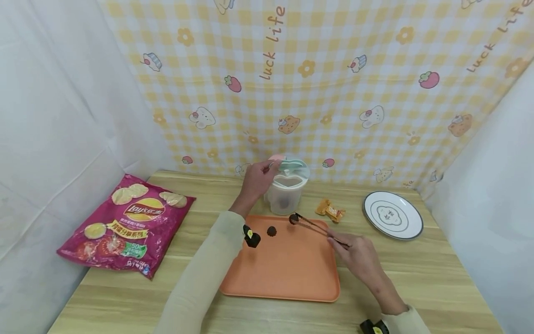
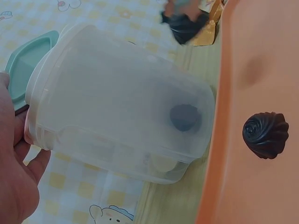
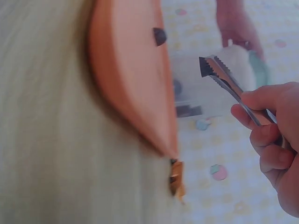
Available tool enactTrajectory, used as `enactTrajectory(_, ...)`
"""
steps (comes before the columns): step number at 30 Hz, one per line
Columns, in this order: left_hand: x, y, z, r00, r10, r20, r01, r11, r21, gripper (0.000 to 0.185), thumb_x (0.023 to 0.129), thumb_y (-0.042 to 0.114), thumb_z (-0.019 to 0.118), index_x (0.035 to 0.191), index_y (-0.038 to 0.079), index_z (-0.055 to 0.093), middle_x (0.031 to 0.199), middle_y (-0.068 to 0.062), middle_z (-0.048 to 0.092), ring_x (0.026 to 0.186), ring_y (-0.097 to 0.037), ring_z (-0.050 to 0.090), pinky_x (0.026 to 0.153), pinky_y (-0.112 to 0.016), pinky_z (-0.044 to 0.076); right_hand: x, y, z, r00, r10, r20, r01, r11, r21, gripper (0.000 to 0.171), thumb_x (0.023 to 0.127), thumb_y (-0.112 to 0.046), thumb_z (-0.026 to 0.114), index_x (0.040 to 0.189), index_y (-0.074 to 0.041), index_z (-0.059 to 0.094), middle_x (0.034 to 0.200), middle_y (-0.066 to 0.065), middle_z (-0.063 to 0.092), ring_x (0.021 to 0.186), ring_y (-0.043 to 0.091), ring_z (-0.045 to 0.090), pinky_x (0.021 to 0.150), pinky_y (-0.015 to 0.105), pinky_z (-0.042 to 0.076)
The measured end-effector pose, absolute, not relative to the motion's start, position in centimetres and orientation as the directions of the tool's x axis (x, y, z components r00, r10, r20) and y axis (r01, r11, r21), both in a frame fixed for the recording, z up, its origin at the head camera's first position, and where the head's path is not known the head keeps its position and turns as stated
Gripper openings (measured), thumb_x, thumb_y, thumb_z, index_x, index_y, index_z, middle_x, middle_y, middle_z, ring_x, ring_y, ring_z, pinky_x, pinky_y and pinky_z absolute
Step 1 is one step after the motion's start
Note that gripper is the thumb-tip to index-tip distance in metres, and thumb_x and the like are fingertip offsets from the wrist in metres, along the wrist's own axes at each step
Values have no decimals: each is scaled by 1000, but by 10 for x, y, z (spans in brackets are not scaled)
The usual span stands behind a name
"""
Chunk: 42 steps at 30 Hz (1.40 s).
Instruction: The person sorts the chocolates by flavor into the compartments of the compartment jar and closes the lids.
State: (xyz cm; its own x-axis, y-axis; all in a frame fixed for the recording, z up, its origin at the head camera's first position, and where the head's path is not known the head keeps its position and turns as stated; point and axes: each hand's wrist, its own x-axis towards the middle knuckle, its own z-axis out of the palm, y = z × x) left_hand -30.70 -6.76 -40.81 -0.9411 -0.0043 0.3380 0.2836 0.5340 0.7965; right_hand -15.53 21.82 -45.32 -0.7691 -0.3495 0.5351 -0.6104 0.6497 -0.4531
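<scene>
My left hand (image 1: 259, 180) grips the green flip lid (image 2: 30, 63) at the top of a clear plastic container (image 1: 284, 197), with the lid raised and the opening exposed. A dark piece (image 2: 183, 116) shows through the container's wall near its bottom. My right hand (image 1: 359, 257) holds metal tongs (image 3: 229, 84). Between their serrated tips is a dark swirled chocolate (image 1: 294, 219), above the tray's far edge and in front of the container. Another ridged chocolate (image 2: 266, 135) lies on the orange tray (image 1: 283, 273).
A wrapped orange candy (image 1: 330, 211) lies right of the container. Further right is a white plate (image 1: 400, 222) with a dark rim. A purple chip bag (image 1: 129, 222) lies at the left. A checked cloth (image 1: 313, 102) hangs behind the table.
</scene>
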Motion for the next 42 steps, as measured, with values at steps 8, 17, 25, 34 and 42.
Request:
enactTrajectory(8,-306,-69,-405,-932,5,362,312,521,795,54,90,64,42,101,21,75,68,6,65,71,-13,59,98,-40,32,-156,211,-424,-677,-347,649,-706,557,-438,27,79,-1,74,106,-4,72,94,7,71,66,6,66,47,13,43)
enactTrajectory(17,-308,-72,-406,-937,0,349,307,477,823,53,90,63,44,88,19,74,59,2,57,54,-17,46,52,-33,37,-180,204,-402,-670,-289,684,-710,517,-477,27,82,-1,72,109,-4,71,93,4,71,73,10,68,52,16,48)
enactTrajectory(25,-308,-70,-407,-929,13,371,333,471,817,52,91,61,45,77,18,69,51,1,43,48,-15,36,48,-30,31,-200,198,-396,-683,-256,685,-686,546,-480,24,84,-7,72,108,-6,72,84,3,71,55,4,63,43,15,43)
enactTrajectory(34,-306,-69,-407,-934,17,357,324,459,827,50,90,61,47,86,19,73,63,5,60,58,-14,50,55,-31,39,-209,194,-402,-704,-233,671,-664,551,-506,24,85,-9,71,109,-7,72,87,5,71,56,6,64,43,15,43)
enactTrajectory(42,-305,-70,-407,-935,17,355,323,454,830,52,89,62,46,92,19,75,67,6,64,60,-14,53,57,-31,42,-209,192,-407,-711,-249,658,-653,579,-488,27,85,-10,72,112,-9,71,93,5,71,67,9,67,47,15,45)
